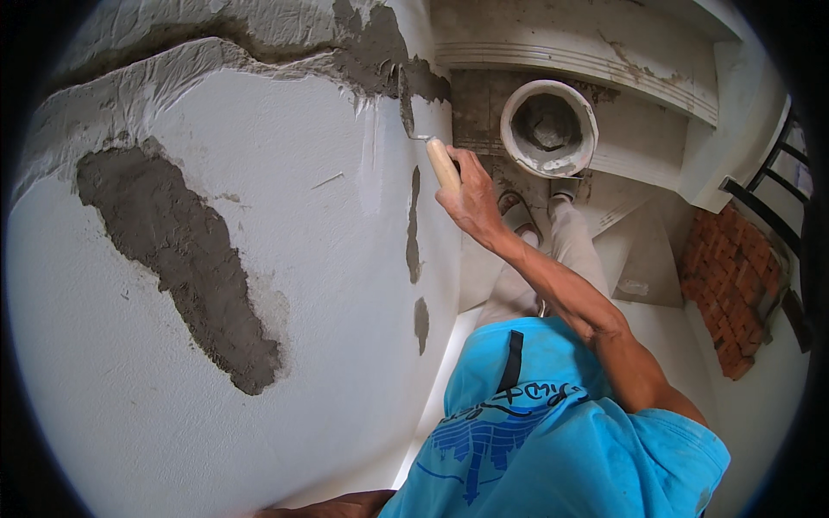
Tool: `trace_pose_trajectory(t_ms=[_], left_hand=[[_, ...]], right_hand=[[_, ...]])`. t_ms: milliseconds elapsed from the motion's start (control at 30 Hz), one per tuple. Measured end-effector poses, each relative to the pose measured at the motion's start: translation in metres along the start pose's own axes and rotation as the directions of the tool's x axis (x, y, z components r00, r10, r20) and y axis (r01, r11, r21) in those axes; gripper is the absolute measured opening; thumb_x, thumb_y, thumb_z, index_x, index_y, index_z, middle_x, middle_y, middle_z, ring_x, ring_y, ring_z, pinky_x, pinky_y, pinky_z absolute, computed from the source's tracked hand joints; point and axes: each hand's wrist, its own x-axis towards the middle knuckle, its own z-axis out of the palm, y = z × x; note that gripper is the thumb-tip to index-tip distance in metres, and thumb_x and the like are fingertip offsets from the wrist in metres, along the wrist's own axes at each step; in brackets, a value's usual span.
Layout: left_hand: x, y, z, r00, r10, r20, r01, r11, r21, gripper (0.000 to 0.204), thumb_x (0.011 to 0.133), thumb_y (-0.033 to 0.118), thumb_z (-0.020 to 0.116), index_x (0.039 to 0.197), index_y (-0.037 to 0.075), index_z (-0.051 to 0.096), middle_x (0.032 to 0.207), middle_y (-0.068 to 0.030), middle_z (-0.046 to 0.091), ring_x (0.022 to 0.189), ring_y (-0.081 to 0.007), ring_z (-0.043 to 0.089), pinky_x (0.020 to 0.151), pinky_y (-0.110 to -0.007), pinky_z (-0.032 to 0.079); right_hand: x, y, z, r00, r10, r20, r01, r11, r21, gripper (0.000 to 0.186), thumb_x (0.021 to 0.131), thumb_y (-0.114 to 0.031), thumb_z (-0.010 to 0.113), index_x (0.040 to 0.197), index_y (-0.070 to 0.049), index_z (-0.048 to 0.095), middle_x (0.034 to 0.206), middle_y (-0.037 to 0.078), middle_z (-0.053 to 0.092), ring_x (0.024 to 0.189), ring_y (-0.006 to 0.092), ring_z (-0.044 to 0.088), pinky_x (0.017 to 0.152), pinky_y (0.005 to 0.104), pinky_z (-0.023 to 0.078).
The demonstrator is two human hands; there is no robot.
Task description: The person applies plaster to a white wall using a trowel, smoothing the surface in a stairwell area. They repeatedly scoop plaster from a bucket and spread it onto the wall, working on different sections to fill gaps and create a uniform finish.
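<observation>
My right hand (471,200) is wrapped round the pale wooden handle (444,166) of a trowel. Its thin metal blade (405,104) shows nearly edge-on against the white wall (311,224). Wet grey mortar (373,47) covers the wall around and above the blade. Below it, narrow grey patches (413,226) run down the same wall. A large, long mortar patch (181,250) slants across the wall at the left. Only part of my left arm (332,506) appears at the lower edge; the left hand is out of view.
A round, mortar-smeared bucket (549,87) with grey mortar (546,121) inside stands just beyond my feet. Pale steps (596,47) rise behind it. Black metal railing (768,216) and reddish bricks (730,285) are at the right. A rough dark groove (173,41) crosses the upper wall.
</observation>
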Motion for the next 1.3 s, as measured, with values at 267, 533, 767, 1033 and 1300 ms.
trace_pose_trajectory(t_ms=[267,533,767,1033,1300], left_hand=[[0.000,0.000,-0.001,1.000,0.017,0.024,-0.017,1.000,0.014,0.080,0.098,0.049,0.061,0.148,-0.007,0.035,0.152,-0.0256,0.040,0.142,-0.0355,0.037,0.115,-0.053,0.031],[0.000,-0.001,-0.001,1.000,-0.008,0.025,0.008,1.000,0.003,0.082,0.097,0.053,0.060,0.148,-0.007,0.035,0.153,-0.0251,0.038,0.143,-0.0363,0.036,0.115,-0.054,0.031],[-0.001,0.000,0.000,1.000,-0.017,0.015,0.016,0.999,0.036,0.085,0.096,0.057,0.061,0.147,-0.007,0.037,0.151,-0.0258,0.039,0.142,-0.0369,0.037,0.115,-0.054,0.032],[0.000,-0.003,-0.001,0.999,0.023,0.034,-0.025,0.999,0.041,0.084,0.097,0.055,0.060,0.147,-0.007,0.036,0.151,-0.0262,0.040,0.142,-0.0366,0.038,0.114,-0.054,0.034],[-0.001,-0.001,0.001,1.000,0.002,0.022,-0.003,1.000,0.031,0.080,0.098,0.050,0.061,0.148,-0.007,0.035,0.151,-0.0272,0.040,0.142,-0.0370,0.038,0.115,-0.054,0.033]], right_hand=[[-0.009,-0.010,0.018,0.994,-0.102,0.028,0.105,0.988,-0.110,0.071,0.071,-0.002,0.067,0.138,0.003,0.042,0.112,0.020,0.050,0.093,0.0395,0.061,0.078,0.0462,0.054],[-0.035,-0.022,0.001,0.994,-0.094,0.059,0.093,0.996,0.014,0.069,0.071,-0.001,0.065,0.136,0.002,0.045,0.110,0.020,0.052,0.092,0.0391,0.062,0.076,0.0447,0.054],[-0.005,0.004,0.001,0.990,-0.130,-0.054,0.132,0.990,0.040,0.063,0.071,-0.004,0.067,0.131,0.003,0.051,0.113,0.022,0.057,0.100,0.0393,0.061,0.090,0.0444,0.050],[0.011,0.009,-0.001,0.990,-0.140,0.011,0.140,0.990,0.013,0.064,0.072,-0.004,0.065,0.133,0.003,0.049,0.111,0.021,0.056,0.098,0.0395,0.060,0.086,0.0446,0.050],[-0.013,-0.002,-0.006,0.982,-0.182,0.047,0.177,0.980,0.094,0.066,0.071,0.000,0.064,0.136,0.000,0.049,0.109,0.020,0.054,0.092,0.0364,0.061,0.081,0.0438,0.052]])
